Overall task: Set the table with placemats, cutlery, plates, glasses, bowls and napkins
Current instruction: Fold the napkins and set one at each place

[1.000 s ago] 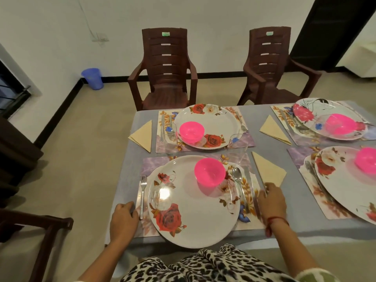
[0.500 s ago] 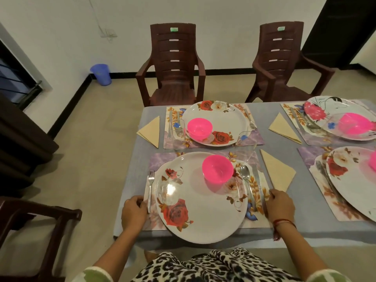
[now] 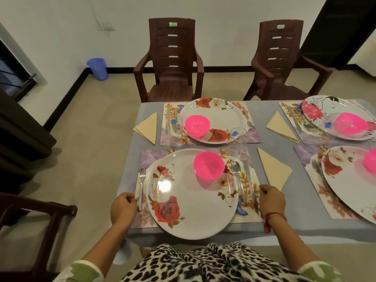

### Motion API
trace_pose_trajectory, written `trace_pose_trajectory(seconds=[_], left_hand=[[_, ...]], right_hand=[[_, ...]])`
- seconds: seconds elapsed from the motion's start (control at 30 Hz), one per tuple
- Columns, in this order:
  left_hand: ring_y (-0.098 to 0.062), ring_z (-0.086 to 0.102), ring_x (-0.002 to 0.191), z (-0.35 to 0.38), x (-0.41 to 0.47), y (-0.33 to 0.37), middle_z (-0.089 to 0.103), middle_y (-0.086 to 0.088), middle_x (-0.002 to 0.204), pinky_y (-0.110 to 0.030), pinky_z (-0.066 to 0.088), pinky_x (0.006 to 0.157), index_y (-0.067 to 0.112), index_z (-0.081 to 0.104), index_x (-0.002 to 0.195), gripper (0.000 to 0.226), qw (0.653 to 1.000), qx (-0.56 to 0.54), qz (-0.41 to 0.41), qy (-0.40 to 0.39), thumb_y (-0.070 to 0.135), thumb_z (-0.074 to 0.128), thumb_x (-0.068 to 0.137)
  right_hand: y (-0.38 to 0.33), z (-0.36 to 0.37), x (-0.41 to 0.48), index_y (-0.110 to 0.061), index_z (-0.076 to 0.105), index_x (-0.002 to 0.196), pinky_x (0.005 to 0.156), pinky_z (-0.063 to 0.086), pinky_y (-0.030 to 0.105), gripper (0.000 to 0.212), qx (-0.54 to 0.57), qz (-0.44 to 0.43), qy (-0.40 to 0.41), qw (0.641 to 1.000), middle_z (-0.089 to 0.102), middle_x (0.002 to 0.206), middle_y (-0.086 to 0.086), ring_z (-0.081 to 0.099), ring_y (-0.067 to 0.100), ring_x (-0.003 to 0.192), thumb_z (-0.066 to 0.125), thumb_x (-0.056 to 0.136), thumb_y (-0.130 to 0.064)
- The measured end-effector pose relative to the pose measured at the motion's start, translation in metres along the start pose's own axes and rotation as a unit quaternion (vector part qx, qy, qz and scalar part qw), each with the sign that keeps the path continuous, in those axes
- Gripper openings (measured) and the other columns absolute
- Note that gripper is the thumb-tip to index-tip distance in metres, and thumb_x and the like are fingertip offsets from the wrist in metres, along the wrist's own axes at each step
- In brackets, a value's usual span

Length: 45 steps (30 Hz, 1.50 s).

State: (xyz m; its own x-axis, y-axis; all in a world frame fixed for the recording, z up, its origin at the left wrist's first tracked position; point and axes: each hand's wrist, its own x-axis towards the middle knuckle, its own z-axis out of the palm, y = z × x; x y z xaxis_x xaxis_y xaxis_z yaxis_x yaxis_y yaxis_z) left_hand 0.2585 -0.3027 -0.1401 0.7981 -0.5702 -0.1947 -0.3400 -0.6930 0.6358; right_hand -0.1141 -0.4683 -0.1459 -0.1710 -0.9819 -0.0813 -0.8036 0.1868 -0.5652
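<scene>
While the placemat (image 3: 147, 158) lies under the near plate (image 3: 193, 202), the left hand (image 3: 124, 207) pinches its edge left of the plate and the right hand (image 3: 271, 200) its edge on the right. Thin and flexible, weighed down, it likely shifts best pulled evenly by both edges.

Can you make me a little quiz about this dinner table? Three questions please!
1. True or false: the pink bowl sits on the nearest plate.
2. What lies just left of that plate? A) fork B) spoon C) napkin
3. Fill in: the left hand and the right hand both pinch the side edges of the ____.
Key: 1 true; 2 A; 3 placemat.
</scene>
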Motion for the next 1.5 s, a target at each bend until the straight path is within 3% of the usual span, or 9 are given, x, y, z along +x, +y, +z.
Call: trace_pose_trajectory(seconds=[0.1, 0.2, 0.3, 0.5, 0.67, 1.0, 1.17, 1.37, 1.5], left_hand=[[-0.024, 0.057, 0.083, 0.001, -0.002, -0.001, 0.065, -0.011, 0.1, -0.036, 0.048, 0.07, 0.011, 0.065, 0.098, 0.011, 1.0, -0.003, 0.009, 0.001, 0.012, 0.06, 0.088], [-0.031, 0.056, 0.103, 0.001, -0.004, -0.002, 0.049, -0.013, 0.125, -0.044, 0.051, 0.081, 0.014, 0.049, 0.123, 0.042, 0.999, -0.038, 0.002, 0.01, 0.014, 0.066, 0.085], [-0.033, 0.055, 0.11, 0.0, -0.006, 0.0, 0.04, -0.014, 0.135, -0.047, 0.051, 0.088, 0.017, 0.043, 0.13, 0.049, 0.998, -0.061, 0.014, 0.014, 0.013, 0.065, 0.086], [-0.036, 0.055, 0.109, -0.002, -0.007, -0.003, 0.038, -0.016, 0.136, -0.049, 0.049, 0.089, 0.015, 0.046, 0.128, 0.045, 0.999, -0.044, 0.022, 0.004, 0.015, 0.064, 0.087], [-0.035, 0.056, 0.103, -0.002, -0.011, -0.004, 0.039, -0.016, 0.135, -0.047, 0.05, 0.085, 0.014, 0.045, 0.131, 0.046, 0.999, -0.029, 0.015, -0.002, 0.018, 0.062, 0.089], [-0.034, 0.056, 0.101, -0.007, -0.013, 0.0, 0.04, -0.017, 0.134, -0.046, 0.049, 0.084, 0.011, 0.046, 0.13, 0.044, 0.999, -0.037, 0.02, -0.001, 0.016, 0.061, 0.089], [-0.034, 0.057, 0.103, -0.01, -0.016, 0.006, 0.042, -0.018, 0.134, -0.045, 0.049, 0.087, 0.01, 0.047, 0.129, 0.041, 0.997, -0.062, 0.037, 0.012, 0.012, 0.06, 0.09], [-0.023, 0.053, 0.101, -0.01, -0.019, 0.017, 0.046, -0.012, 0.129, -0.039, 0.049, 0.083, 0.014, 0.05, 0.125, 0.036, 0.992, -0.092, 0.079, 0.027, 0.014, 0.06, 0.09], [-0.026, 0.051, 0.107, -0.003, -0.026, 0.039, 0.048, -0.012, 0.125, -0.038, 0.047, 0.084, 0.013, 0.052, 0.121, 0.033, 0.985, -0.093, 0.146, 0.02, 0.013, 0.061, 0.089]], right_hand=[[0.001, -0.006, 0.001, -0.003, 0.065, 0.112, 0.087, 0.048, 0.037, 0.025, 0.008, -0.016, -0.012, 1.0, 0.067, 0.107, 0.018, 0.061, 0.032, 0.096, 0.052, 0.091, -0.005], [0.003, -0.015, 0.009, -0.006, 0.064, 0.114, 0.084, 0.047, 0.036, 0.025, 0.006, -0.038, 0.0, 0.999, 0.064, 0.109, 0.017, 0.06, 0.032, 0.096, 0.055, 0.091, -0.012], [0.005, -0.022, 0.032, -0.006, 0.059, 0.12, 0.086, 0.046, 0.041, 0.032, -0.028, -0.035, 0.029, 0.999, 0.057, 0.115, 0.019, 0.057, 0.037, 0.101, 0.058, 0.09, -0.018], [0.007, -0.018, 0.065, 0.0, 0.059, 0.106, 0.083, 0.046, 0.043, 0.028, -0.177, -0.066, -0.02, 0.982, 0.057, 0.108, 0.021, 0.056, 0.04, 0.097, 0.049, 0.093, -0.022], [0.0, -0.015, 0.073, 0.002, 0.062, 0.094, 0.076, 0.047, 0.039, 0.024, -0.206, -0.09, -0.031, 0.974, 0.059, 0.098, 0.021, 0.057, 0.038, 0.088, 0.042, 0.094, -0.011], [-0.008, -0.013, 0.059, -0.003, 0.062, 0.099, 0.074, 0.047, 0.034, 0.023, -0.244, -0.143, -0.046, 0.958, 0.058, 0.1, 0.015, 0.059, 0.031, 0.087, 0.042, 0.096, -0.014], [-0.008, -0.012, 0.05, -0.009, 0.057, 0.115, 0.077, 0.049, 0.036, 0.026, -0.221, -0.161, -0.006, 0.962, 0.056, 0.11, 0.014, 0.057, 0.03, 0.093, 0.048, 0.095, -0.021], [-0.002, -0.009, 0.046, -0.009, 0.057, 0.12, 0.083, 0.047, 0.037, 0.031, -0.165, -0.125, -0.038, 0.978, 0.052, 0.115, 0.016, 0.054, 0.032, 0.099, 0.042, 0.098, -0.024], [-0.005, -0.025, 0.033, -0.011, 0.05, 0.13, 0.092, 0.046, 0.043, 0.038, -0.05, -0.105, -0.001, 0.993, 0.045, 0.128, 0.016, 0.049, 0.033, 0.113, 0.048, 0.095, -0.027]])
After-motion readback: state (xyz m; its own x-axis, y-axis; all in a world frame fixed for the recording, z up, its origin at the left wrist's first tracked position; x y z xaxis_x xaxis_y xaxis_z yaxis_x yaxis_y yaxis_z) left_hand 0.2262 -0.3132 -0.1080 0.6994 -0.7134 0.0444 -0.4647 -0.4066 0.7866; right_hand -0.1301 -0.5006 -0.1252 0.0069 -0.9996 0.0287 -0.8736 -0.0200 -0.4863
